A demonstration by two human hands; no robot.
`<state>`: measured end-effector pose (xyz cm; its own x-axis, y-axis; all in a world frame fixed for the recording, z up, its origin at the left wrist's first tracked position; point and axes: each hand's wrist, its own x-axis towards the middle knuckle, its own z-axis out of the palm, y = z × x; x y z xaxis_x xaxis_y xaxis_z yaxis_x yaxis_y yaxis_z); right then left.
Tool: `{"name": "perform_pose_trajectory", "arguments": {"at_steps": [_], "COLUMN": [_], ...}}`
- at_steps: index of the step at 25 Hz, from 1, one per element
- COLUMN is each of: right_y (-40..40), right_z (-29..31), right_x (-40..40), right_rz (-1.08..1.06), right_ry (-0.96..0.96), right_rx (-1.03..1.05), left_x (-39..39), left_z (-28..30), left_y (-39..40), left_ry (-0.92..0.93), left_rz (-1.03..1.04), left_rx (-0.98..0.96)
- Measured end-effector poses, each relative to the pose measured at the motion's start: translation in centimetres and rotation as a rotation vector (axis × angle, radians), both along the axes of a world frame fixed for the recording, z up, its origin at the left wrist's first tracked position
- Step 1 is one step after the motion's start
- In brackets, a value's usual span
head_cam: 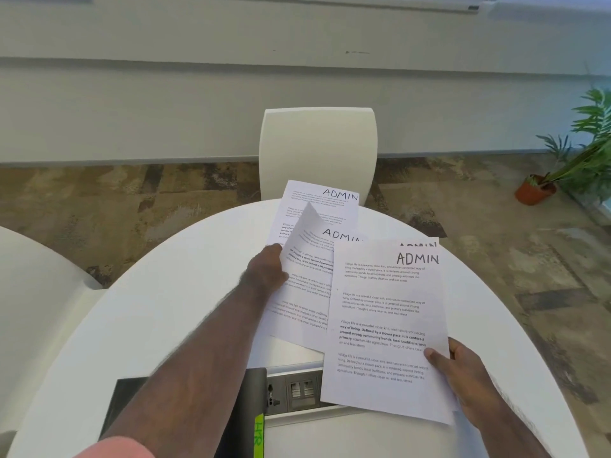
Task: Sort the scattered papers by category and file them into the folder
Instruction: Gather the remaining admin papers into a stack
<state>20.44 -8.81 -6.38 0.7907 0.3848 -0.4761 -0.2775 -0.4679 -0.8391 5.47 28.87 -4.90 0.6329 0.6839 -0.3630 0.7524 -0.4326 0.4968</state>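
At the left, near the tabletop edge, lies a dark folder with a green HR tab, partly under the left forearm. The left hand reaches forward and pinches the edge of an upside-down sheet that lies over two more ADMIN pages, while the right hand grips a small ADMIN stack, thumb on top. This looks like the gathering step for the ADMIN category; next, the pinched sheet probably needs turning round and squaring onto the stack before filing.
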Motion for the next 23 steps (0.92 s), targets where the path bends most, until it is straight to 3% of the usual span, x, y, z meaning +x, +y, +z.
{"name": "perform_pose_trajectory", "arguments": {"at_steps": [7,15,23], "right_y": [-0.1,-1.6,-1.8], "right_z": [0.1,0.7,0.7], "right_x": [-0.5,-0.7,-1.2], "right_rz": [-0.003,-0.024,-0.054], "right_ry": [-0.006,-0.007,0.039], "right_rx": [0.008,0.049,0.09], "left_x": [-0.2,1.4,0.9], "left_z": [-0.2,0.7,0.7], "left_y": [-1.2,0.6,0.4], "left_ry": [0.164,0.325,0.217], "left_rz": [-0.013,-0.102,0.07], "left_rx": [0.339,0.23,0.103]}}
